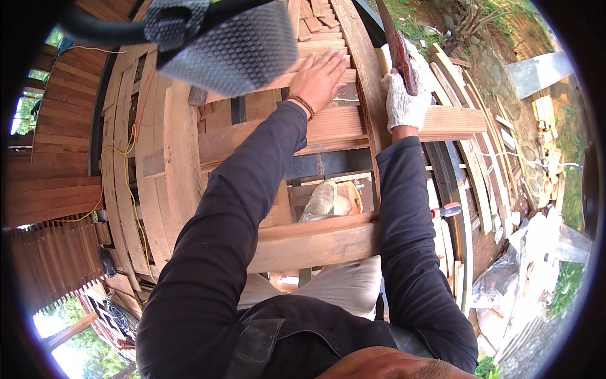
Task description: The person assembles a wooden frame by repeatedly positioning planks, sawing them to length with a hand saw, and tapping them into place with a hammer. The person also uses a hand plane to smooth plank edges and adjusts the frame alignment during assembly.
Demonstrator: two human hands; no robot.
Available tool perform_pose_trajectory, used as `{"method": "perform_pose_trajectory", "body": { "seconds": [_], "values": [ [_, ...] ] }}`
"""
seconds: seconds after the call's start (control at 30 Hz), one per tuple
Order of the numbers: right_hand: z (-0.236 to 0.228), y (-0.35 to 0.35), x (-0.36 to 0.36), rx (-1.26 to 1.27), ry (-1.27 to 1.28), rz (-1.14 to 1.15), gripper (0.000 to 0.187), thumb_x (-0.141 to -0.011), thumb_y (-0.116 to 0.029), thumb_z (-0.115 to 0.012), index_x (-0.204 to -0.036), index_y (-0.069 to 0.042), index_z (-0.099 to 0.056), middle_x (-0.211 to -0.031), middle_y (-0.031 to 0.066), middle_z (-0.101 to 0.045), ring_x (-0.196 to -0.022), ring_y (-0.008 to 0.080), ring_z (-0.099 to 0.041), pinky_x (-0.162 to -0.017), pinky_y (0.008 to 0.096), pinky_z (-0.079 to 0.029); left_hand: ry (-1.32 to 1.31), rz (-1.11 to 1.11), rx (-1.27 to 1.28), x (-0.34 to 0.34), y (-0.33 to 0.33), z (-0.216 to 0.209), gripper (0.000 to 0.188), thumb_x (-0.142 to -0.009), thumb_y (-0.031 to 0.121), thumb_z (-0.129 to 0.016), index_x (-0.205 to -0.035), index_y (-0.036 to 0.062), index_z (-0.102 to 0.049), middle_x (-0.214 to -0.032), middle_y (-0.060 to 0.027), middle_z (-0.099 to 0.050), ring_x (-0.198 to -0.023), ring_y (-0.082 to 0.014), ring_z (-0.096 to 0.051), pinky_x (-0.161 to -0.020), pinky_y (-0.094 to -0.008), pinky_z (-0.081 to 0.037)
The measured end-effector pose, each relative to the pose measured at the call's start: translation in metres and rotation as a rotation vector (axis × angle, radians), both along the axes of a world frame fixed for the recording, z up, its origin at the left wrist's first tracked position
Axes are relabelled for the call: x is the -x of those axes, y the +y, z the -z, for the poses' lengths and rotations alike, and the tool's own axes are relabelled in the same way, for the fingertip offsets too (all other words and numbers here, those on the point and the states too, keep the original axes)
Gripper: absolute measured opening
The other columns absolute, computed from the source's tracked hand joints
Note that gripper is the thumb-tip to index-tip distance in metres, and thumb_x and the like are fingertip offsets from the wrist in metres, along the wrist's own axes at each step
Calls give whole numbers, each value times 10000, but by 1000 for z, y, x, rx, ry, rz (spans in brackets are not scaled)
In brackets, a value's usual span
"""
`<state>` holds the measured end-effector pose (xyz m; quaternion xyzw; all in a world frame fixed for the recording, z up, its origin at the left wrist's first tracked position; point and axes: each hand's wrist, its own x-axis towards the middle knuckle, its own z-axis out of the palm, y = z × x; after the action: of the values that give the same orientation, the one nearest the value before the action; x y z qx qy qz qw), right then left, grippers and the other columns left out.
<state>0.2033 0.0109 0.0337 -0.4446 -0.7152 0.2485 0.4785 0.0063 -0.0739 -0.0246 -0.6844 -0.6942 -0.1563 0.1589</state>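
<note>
My left hand point(317, 77) is bare, with a beaded bracelet at the wrist, and lies flat with fingers spread on the wooden boards point(334, 120). In a white knit glove, my right hand point(407, 95) is closed around the reddish-brown wooden handle of a handsaw point(404, 63). Its narrow-looking blade points away from me, beside a long plank point(353, 38) that runs lengthwise between my hands. Under the right hand, a thick board passes crosswise and its end point(464, 121) sticks out to the right. The saw's teeth cannot be made out.
Nearer me, a thick beam point(315, 243) crosses in front of my legs; my shoe point(320, 199) shows beyond it. A red-handled tool point(447, 210) lies at right, near stacked timber strips point(476, 170) and plastic sheeting point(530, 252). A yellow cord point(129, 174) trails at left. A dark textured object point(233, 47) hangs at top.
</note>
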Motion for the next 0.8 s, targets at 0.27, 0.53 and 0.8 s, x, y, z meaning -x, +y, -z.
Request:
{"method": "perform_pose_trajectory", "body": {
  "seconds": [0.27,0.53,0.8],
  "values": [
    [11,8,0,-44,22,-23,299,-904,-139,-787,-1169,-16,-722,-1004,99,-744,-909,195,-699,-865,335,-545,0,-88,85,-5,6,-12,761,-950,419,-715,-1572,82,-434,-1618,-81,-448,-1521,-243,-373,-1255,-472,-289],
    [12,7,3,-28,42,-59,289,-920,-71,-754,-1198,0,-715,-956,73,-751,-829,136,-700,-778,292,-560,2,-173,70,-12,10,-22,604,-851,333,-801,-1363,107,-576,-1302,-64,-585,-1287,-248,-522,-1064,-417,-411],
    [17,6,2,88,158,-117,259,-889,-92,-764,-1135,-25,-718,-952,74,-742,-855,180,-698,-824,320,-544,52,-161,82,2,24,-9,594,-865,316,-791,-1379,135,-554,-1331,-48,-575,-1293,-238,-515,-1076,-412,-396]
  ]
}}
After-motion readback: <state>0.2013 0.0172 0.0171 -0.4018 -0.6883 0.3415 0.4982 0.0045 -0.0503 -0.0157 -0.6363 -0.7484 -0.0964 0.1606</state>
